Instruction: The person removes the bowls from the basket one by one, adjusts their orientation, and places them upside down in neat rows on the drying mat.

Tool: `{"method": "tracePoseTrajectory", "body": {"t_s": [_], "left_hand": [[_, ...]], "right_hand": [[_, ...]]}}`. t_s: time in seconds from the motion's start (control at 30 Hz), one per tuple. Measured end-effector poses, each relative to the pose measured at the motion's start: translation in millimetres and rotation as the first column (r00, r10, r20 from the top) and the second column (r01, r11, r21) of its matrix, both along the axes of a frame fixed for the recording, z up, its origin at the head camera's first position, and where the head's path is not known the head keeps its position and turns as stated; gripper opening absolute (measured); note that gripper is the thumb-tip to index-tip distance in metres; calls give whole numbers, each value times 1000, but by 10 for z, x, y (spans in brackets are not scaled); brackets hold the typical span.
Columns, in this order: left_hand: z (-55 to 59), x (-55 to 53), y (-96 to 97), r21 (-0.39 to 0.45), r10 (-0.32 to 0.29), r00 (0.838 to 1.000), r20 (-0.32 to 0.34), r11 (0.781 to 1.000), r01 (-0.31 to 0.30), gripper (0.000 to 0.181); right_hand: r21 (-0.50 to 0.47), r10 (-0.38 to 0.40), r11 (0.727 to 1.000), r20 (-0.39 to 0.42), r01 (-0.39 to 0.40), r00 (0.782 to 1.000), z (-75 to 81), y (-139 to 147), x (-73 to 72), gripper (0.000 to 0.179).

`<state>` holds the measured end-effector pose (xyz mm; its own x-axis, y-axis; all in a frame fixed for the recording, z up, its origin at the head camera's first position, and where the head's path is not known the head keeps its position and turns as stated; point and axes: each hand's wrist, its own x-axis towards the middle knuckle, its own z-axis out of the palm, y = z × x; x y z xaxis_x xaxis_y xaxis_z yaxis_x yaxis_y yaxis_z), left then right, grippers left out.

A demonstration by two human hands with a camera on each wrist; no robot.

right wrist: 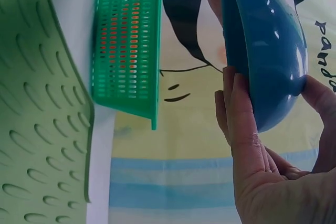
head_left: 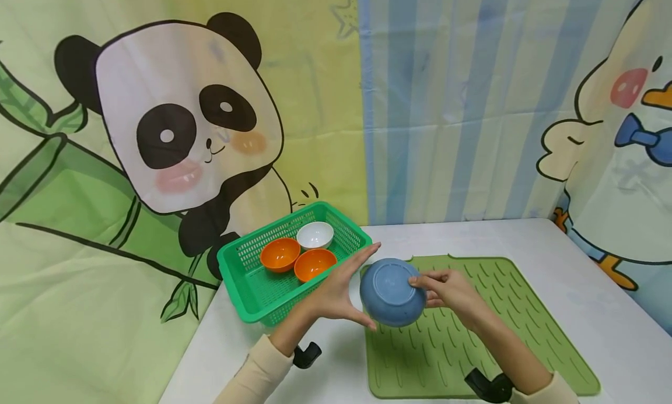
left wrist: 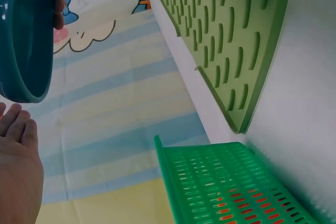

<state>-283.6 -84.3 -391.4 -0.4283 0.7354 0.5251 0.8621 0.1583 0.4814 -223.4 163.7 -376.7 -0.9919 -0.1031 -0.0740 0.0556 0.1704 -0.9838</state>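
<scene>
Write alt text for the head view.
The right hand grips a blue bowl, base toward camera, the left hand beside it. A green basket at left holds two orange bowls and a white bowl; a green mat lies right.

Head view looks forward-down; nearer wrist views share the bowl (head_left: 391, 296).

A hand could pass over the flat green ridged mat (head_left: 446, 345) beneath the raised, round blue bowl (head_left: 392, 293), or along the white tabletop (head_left: 583, 299) at right; the left hand (head_left: 339, 290) and green perforated plastic basket (head_left: 268, 290) block leftward, the printed fabric curtain (head_left: 441, 159) rearward
</scene>
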Motion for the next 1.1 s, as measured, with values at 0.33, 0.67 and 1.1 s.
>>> {"method": "tracePoseTrajectory", "body": {"t_s": [0.33,0.67,1.1], "left_hand": [[-76,22,52,17,-86,995,51,996,85,126],[-139,31,70,4,-86,994,68,996,86,115],[-147,28,48,1,-33,999,36,999,33,111]], "right_hand": [[-6,121,993,4,-121,993,7,10,16,50],[-22,151,988,20,-150,988,-38,12,7,50],[-12,122,992,22,-122,992,-38,-26,4,57]]}}
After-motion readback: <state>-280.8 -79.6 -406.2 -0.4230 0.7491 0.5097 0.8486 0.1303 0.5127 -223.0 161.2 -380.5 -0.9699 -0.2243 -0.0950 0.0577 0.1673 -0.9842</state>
